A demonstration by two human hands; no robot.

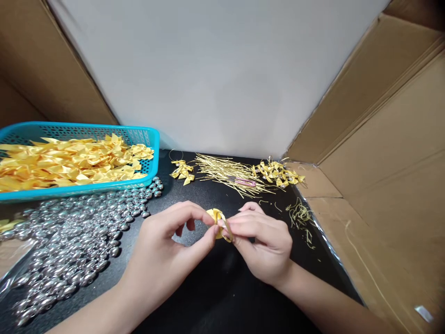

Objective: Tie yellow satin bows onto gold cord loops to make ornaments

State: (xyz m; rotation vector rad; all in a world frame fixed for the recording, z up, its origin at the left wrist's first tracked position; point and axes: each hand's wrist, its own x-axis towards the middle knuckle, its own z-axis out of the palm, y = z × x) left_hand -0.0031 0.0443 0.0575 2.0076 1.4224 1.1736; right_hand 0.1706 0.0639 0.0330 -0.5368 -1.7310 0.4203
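Note:
A small yellow ribbon bow (pixel 215 215) is pinched between the thumb and index finger of my left hand (pixel 167 243). My right hand (pixel 266 239) is closed beside it, its fingertips on a looped gold twist tie (pixel 228 230) that curves around the near side of the bow. The fingertips of both hands almost meet there, and they cover part of the bow and the tie. Whether a bead sits on the bow I cannot tell.
A blue basket (pixel 157 153) of yellow bows stands at the left, behind many silver beads (pixel 79 241). Behind my hands lie gold twist ties (pixel 222 169), a pink-handled tool (pixel 245 183), beaded bows (pixel 278 174) and wire scraps (pixel 299 214). Cardboard walls (pixel 382 116) flank the black table.

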